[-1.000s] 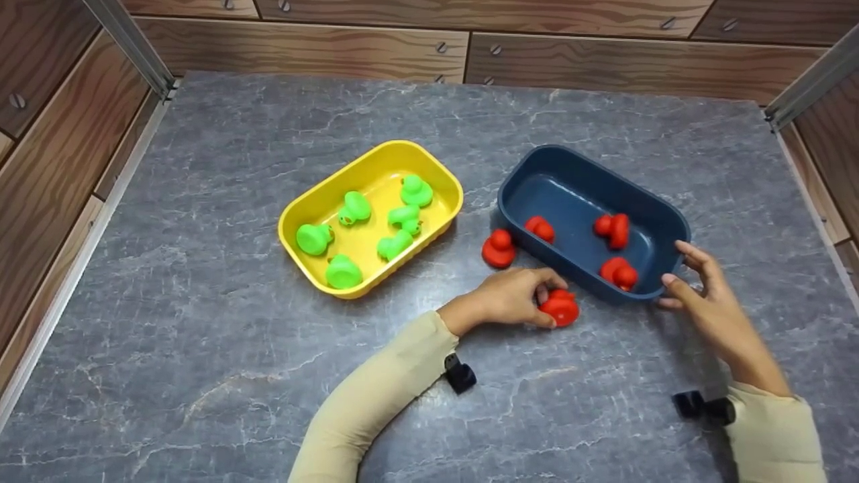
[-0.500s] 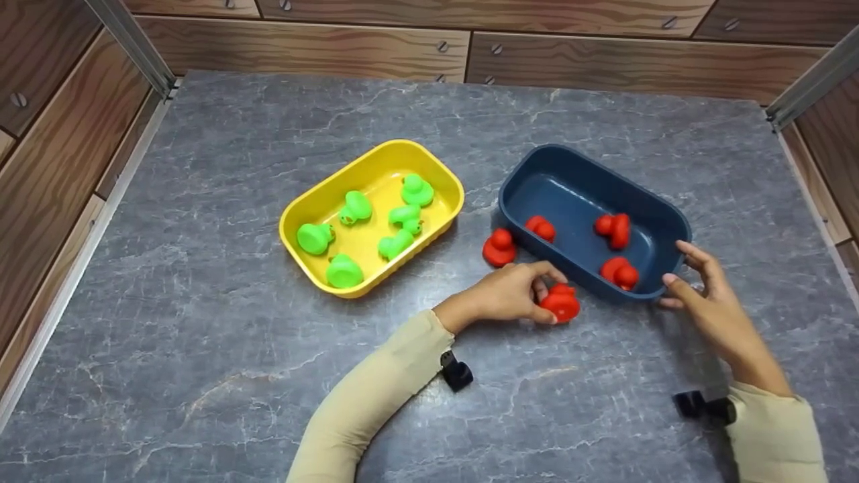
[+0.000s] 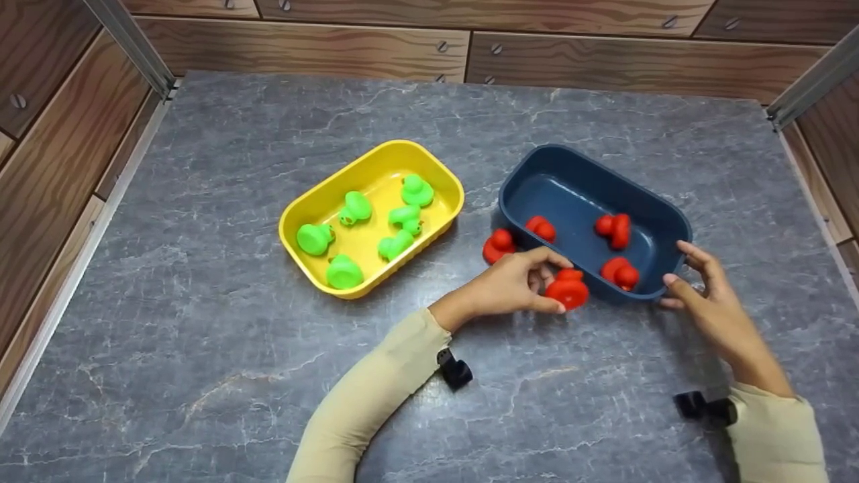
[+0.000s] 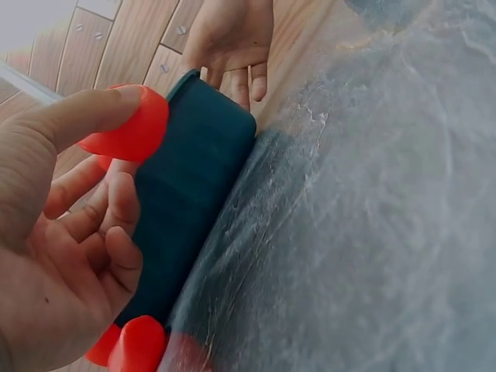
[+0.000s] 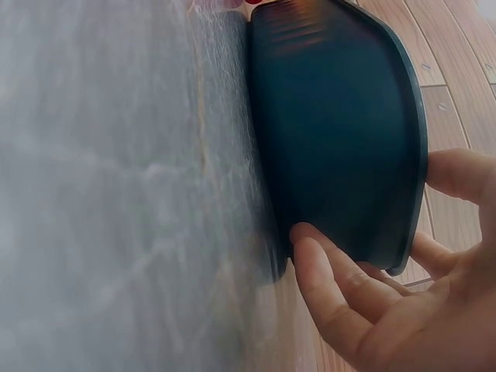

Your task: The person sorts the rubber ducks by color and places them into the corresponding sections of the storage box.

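Observation:
My left hand (image 3: 507,285) pinches a red rubber duck (image 3: 568,292) between thumb and fingers, flat base toward the camera. It is held just outside the near wall of the dark blue bin (image 3: 621,178), raised off the table in the left wrist view. My right hand (image 3: 718,312) holds the bin's right end, thumb at the rim and other fingers against the outer wall (image 5: 333,155). Several red ducks (image 3: 619,274) lie inside the bin. One more red duck (image 3: 498,245) sits on the table by the bin's left corner, partly behind my left hand.
Left of the blue bin stands a yellow bin (image 3: 322,184) holding several green ducks (image 3: 344,272). Both bins rest on a grey marbled tabletop (image 3: 221,376). Wood-patterned panels (image 3: 302,47) border the table at the back and sides.
My left hand has lifted the red duck from the table and shifted it slightly right, toward the blue bin's near wall. My right hand and both bins stay in place.

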A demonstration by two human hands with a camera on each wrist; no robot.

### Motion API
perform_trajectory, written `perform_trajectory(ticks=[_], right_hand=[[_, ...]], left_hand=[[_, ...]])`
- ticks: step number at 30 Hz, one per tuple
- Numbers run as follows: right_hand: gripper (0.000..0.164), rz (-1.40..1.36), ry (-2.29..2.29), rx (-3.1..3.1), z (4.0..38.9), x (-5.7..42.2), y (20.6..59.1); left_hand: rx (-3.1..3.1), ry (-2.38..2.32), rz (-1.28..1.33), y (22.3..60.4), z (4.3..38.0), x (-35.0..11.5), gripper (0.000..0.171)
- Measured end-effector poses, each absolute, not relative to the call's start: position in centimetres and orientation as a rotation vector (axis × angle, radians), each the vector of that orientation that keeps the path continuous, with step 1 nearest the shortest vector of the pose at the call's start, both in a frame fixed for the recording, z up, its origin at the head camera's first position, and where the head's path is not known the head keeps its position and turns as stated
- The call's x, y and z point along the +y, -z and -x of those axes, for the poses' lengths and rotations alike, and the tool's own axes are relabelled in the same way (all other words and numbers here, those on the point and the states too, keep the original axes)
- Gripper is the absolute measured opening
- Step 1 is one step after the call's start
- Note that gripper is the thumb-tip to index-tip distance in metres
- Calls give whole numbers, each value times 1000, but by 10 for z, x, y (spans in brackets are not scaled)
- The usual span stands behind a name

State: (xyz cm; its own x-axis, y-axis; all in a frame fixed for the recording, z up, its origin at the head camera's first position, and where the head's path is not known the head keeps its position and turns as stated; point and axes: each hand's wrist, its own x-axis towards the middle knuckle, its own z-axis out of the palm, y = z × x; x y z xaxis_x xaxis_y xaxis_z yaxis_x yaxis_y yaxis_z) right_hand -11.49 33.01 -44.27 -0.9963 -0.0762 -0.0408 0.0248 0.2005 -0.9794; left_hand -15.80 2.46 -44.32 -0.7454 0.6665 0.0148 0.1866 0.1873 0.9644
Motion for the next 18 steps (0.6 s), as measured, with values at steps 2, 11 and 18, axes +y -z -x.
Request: perform_trajectory(ticks=[2, 11, 18], right_hand=[[52, 46, 1930, 2372, 115, 330, 442], [53, 44, 1903, 2377, 115, 330, 442], [52, 60, 1963, 2342, 115, 330, 442]], left_hand=[[2054, -1619, -788, 443, 158, 24, 56], [2064, -1719, -772, 440, 158, 25, 57], [2017, -1809, -719, 440, 159, 27, 57]])
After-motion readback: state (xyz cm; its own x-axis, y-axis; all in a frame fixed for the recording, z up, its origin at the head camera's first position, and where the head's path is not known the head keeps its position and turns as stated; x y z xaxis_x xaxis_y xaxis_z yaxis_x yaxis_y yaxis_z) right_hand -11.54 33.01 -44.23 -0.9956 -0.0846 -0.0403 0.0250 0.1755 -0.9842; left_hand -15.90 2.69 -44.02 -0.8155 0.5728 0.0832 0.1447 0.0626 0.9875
